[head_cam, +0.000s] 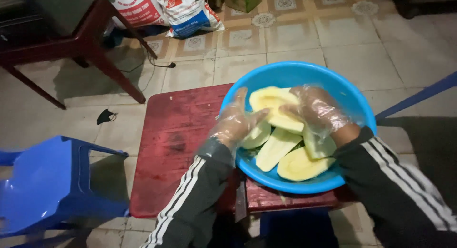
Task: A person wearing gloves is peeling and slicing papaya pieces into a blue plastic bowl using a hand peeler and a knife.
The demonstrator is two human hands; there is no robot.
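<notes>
Over a red table (176, 129), both gloved hands' grips close on one pale fruit half (273, 107) in a blue basin (333, 88).

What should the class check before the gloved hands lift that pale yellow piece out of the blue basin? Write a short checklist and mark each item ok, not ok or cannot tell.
1. Both hands gloved: ok. Thin clear gloves cover the left hand and the right hand.
2. Both hands on the top peeled piece: ok, one at each end.
3. Grip firm enough to lift: cannot tell; the hands are blurred.
4. Blue basin fully supported: not ok. Its near edge reaches past the red table.
5. Other peeled pieces lying inside the basin: ok.
6. Blue plastic stool away from the hands: ok, it stands to the left on the floor.
</notes>
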